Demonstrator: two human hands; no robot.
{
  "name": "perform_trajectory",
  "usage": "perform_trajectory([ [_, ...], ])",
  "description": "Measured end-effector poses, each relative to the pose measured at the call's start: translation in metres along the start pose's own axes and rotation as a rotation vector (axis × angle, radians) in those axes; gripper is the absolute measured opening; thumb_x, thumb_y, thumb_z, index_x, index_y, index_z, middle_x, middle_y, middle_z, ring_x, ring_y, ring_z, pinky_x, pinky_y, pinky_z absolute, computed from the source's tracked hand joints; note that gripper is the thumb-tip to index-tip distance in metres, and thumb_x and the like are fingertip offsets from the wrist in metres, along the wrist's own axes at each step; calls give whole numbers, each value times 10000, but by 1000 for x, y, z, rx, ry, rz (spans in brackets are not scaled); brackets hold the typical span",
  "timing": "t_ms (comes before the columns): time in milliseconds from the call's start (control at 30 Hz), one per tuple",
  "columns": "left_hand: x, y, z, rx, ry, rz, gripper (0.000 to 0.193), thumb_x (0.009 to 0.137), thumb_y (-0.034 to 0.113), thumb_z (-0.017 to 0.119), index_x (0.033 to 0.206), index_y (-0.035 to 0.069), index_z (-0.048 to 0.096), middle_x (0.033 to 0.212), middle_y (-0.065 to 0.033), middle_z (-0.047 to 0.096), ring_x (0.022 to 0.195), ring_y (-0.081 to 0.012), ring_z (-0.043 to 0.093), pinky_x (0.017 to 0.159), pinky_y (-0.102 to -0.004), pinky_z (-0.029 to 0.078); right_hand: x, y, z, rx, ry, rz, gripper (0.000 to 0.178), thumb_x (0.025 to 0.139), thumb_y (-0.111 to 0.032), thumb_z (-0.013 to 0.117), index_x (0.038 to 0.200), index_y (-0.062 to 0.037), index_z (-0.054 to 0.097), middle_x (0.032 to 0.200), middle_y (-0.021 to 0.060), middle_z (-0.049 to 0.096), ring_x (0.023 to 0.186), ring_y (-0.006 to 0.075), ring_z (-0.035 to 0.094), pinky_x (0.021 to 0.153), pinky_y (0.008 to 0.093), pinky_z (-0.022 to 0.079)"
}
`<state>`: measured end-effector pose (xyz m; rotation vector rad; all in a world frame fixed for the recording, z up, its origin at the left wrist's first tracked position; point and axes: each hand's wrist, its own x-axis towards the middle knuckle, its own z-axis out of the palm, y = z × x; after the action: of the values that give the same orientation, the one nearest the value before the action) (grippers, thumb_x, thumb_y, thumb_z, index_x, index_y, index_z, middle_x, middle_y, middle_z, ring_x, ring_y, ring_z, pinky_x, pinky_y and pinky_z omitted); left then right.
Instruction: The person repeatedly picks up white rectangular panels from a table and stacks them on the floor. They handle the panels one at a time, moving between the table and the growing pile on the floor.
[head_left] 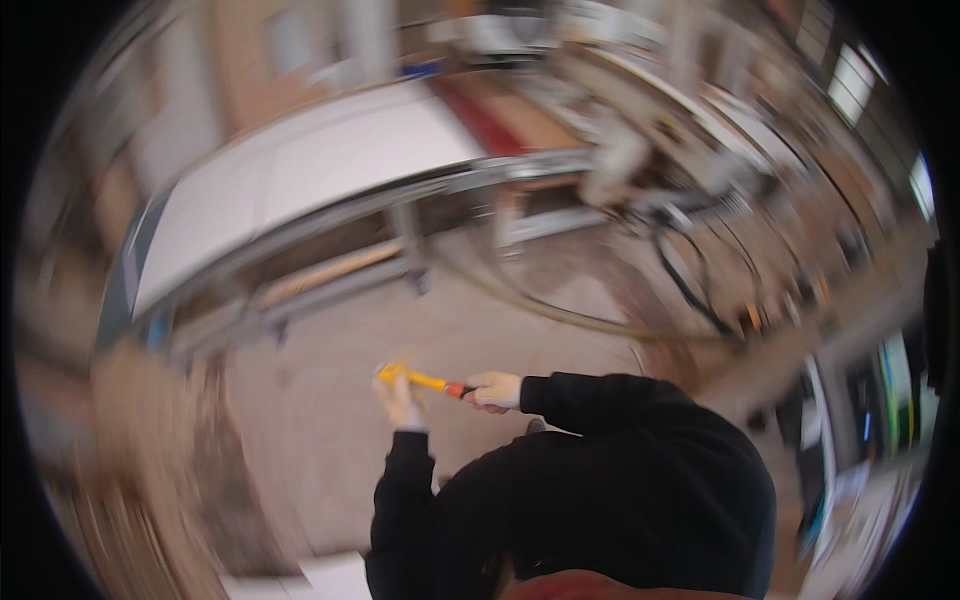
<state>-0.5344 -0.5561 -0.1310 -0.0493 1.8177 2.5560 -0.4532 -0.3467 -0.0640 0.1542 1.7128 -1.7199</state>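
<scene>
Left fingers (387, 387) clamped on yellow tool (428, 381) at wide end — right fingers (486, 384) clamped round orange grip (456, 390).

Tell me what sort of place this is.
Probably a workshop, though the view is blurred: a long metal-framed worktable bears a large white panel, a thick tan hose trails across the floor, and a yellow tool is in hand.

Yellow tool (430, 381), held in left grip (402, 402) and right grip (498, 390), white-topped table (310, 160) beyond
</scene>
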Motion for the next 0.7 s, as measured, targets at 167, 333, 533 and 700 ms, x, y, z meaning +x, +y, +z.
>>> perform_trajectory([
  [167,24,-15,64,422,-557,39,333,971,208,571,1252,53,487,798,-26,575,565,-110,507,452,-256,405,-140,7,-142,-49,495,-222,204,855,-179,576,1032,-96,636,759,-15,583,533,56,493,462,235,394],
  [333,44,-104,50,1455,-669,-389,416,870,420,676,1049,44,686,869,-136,698,757,-284,686,706,-427,559,-373,9,-274,-608,1994,-957,322,871,-95,647,1180,-9,619,968,179,641,907,338,636,807,387,515],
  [533,22,-209,98,1807,-1302,-196,372,861,391,658,1062,82,708,963,-156,697,868,-308,682,773,-446,550,-715,-25,-350,-965,3225,-389,201,957,-224,538,974,-31,589,952,242,643,926,442,612,762,449,500],
  [700,42,-226,105,1879,-1430,-230,345,854,367,642,1073,114,726,1042,-173,697,960,-328,678,829,-461,542,-764,36,-385,-376,3129,-254,406,923,-404,565,1098,-39,597,1064,274,652,1018,483,600,850,514,473],
])
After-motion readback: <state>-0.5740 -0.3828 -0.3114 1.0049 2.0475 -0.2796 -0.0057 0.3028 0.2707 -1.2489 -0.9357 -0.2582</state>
